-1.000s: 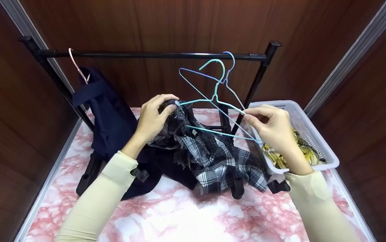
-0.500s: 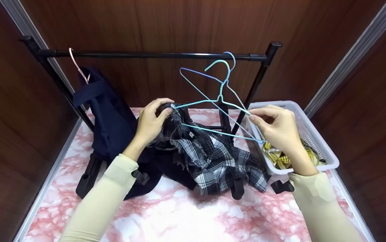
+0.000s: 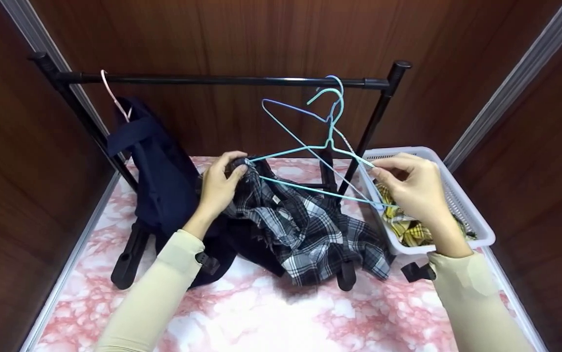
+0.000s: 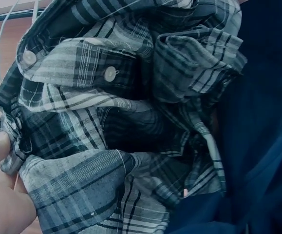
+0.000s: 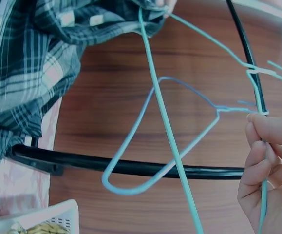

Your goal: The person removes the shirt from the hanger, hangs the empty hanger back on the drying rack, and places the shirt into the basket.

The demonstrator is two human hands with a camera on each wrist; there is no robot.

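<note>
Hanger [image 3: 317,168] lies crosswise, hook up toward rail; R hand [image 3: 415,188] pinches its end, L hand [image 3: 219,183] grips plaid shirt [image 3: 305,227].

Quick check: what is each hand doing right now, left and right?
Left hand: grips the plaid shirt at the hanger's tip.
Right hand: pinches the teal wire hanger.

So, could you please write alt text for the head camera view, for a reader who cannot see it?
A left hand grips a plaid shirt at one end of a light blue wire hanger, while the right hand pinches the other end. Behind stands a black clothes rack with a dark garment; a white basket sits at right.
</note>
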